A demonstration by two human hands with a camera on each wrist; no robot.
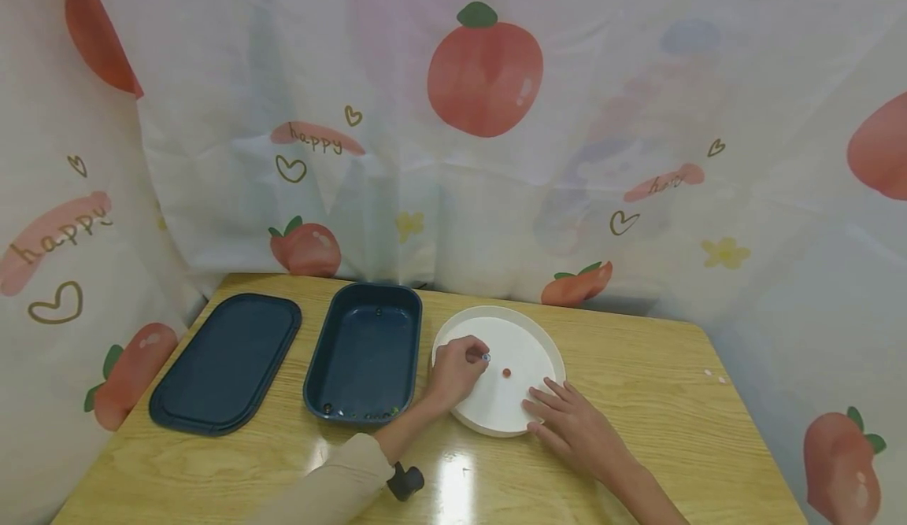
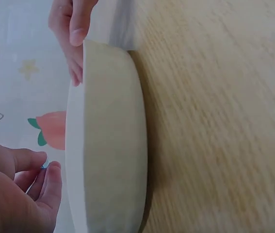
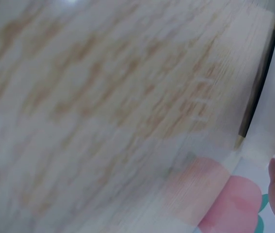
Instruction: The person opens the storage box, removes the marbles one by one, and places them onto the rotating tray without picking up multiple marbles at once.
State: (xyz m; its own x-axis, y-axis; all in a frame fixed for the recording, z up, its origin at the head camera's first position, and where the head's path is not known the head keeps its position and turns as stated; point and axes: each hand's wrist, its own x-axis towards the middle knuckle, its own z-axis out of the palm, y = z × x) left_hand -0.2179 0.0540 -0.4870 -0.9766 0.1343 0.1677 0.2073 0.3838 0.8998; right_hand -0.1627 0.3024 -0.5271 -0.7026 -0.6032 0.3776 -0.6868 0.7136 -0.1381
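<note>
Left hand (image 1: 456, 371) pinches a small blue ball (image 1: 486, 358) above round white tray (image 1: 489, 407); right hand (image 1: 577, 429), fingers extended, rests over its right rim, reddish-brown ball (image 1: 506, 373) inside

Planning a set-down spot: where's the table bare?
Free: table right of white tray and right hand, bar two white spots; also front-left, between lid and left sleeve. Crowded: the tray, left hand over it; gaps between lid, blue box and tray are narrow.
</note>
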